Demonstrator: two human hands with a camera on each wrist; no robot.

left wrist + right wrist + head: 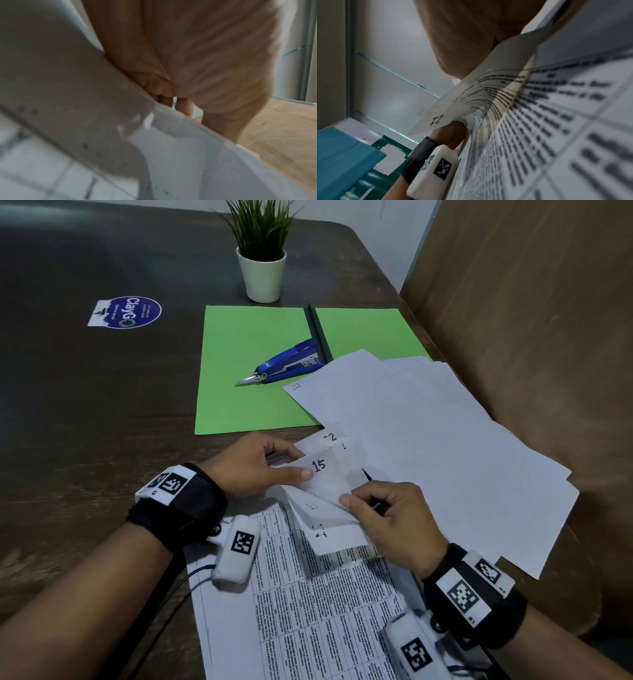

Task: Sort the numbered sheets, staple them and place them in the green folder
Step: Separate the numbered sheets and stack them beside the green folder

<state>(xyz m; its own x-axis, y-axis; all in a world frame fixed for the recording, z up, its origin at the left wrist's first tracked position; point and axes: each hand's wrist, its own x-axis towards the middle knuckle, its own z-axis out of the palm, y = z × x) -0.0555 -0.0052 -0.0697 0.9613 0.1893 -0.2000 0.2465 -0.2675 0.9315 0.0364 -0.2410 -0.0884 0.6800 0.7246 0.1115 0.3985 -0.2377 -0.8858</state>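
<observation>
Near the table's front edge I hold a small fan of numbered sheet corners (325, 491) in both hands. My left hand (260, 467) pinches the corner marked 15 (319, 465) between thumb and fingers. My right hand (387, 515) pinches the lower corners from the right. In the right wrist view a curled corner reads 21 (436, 120). More white sheets (428, 440) are spread to the right, one overlapping the open green folder (246, 392). A blue stapler (291, 364) lies on the folder. The left wrist view shows my palm (197, 60) behind blurred paper (188, 162).
A printed sheet with tables (308, 611) lies under my wrists. A potted plant (262, 265) stands behind the folder, a round sticker (132, 312) is at the far left, and a brown wall panel (531, 320) closes the right side.
</observation>
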